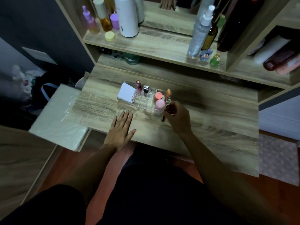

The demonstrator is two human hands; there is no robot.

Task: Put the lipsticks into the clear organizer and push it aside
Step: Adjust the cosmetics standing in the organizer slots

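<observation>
The clear organizer (142,103) stands on the wooden desk (211,120). In it I see a white card box (127,94), a pink lipstick (138,86), a black-capped lipstick (146,90), an orange round jar (158,95), a pink round jar (159,103) and an orange-tipped lipstick (168,93). My right hand (178,118) is at the organizer's right end, shut on a slim brown-gold lipstick (164,113) held upright. My left hand (121,130) lies flat and open on the desk, just in front of the organizer.
A shelf above the desk carries bottles: a white cylinder (127,17), a clear spray bottle (198,34), purple and amber bottles at left, two small figurines (214,60). A plastic-wrapped stool (60,117) sits left of the desk. My legs are under the front edge.
</observation>
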